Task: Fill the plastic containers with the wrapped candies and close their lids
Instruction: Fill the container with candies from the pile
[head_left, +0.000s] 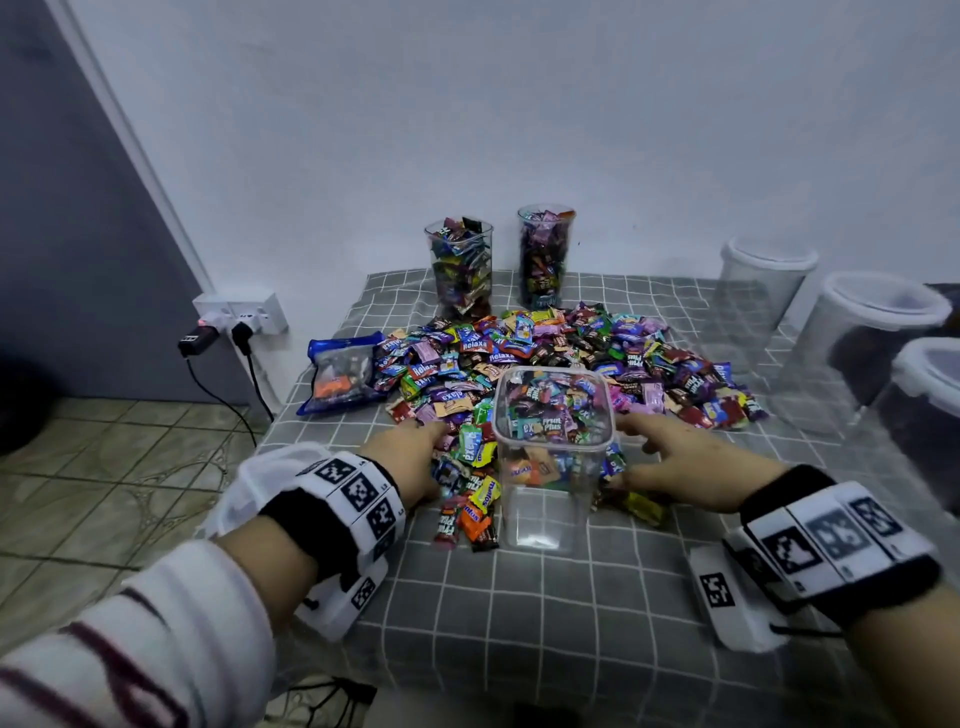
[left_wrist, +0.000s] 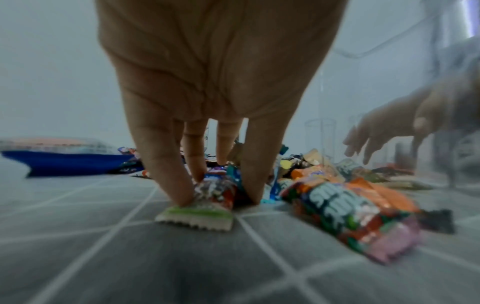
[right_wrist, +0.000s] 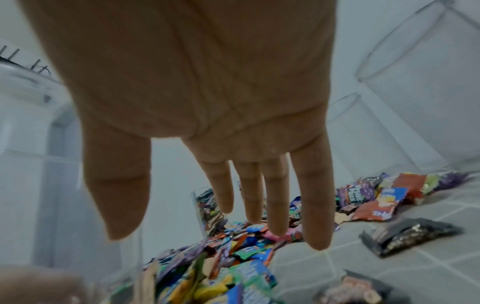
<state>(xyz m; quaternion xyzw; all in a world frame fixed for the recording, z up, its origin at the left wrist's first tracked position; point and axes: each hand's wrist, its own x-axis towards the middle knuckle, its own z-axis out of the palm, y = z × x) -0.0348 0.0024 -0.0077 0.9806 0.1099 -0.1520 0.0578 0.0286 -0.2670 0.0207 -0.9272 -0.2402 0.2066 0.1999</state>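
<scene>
A clear square plastic container (head_left: 550, 467) stands open-topped at the near edge of a wide pile of wrapped candies (head_left: 561, 353); the checked cloth shows through its bottom. My left hand (head_left: 415, 452) lies just left of it, with straight fingers (left_wrist: 161, 168) pointing down onto a green-and-white wrapped candy (left_wrist: 205, 209) and others beside it. My right hand (head_left: 670, 457) hovers to the container's right, fingers (right_wrist: 317, 205) spread and holding nothing, above loose candies (right_wrist: 249, 236). No lid is on the container.
Two tall clear containers (head_left: 460, 265) (head_left: 544, 254) full of candies stand lidless at the back. Three lidded containers (head_left: 872, 353) line the right edge. A blue bag (head_left: 343, 374) lies at the left. A translucent lid-like piece (head_left: 254, 478) sits under my left wrist.
</scene>
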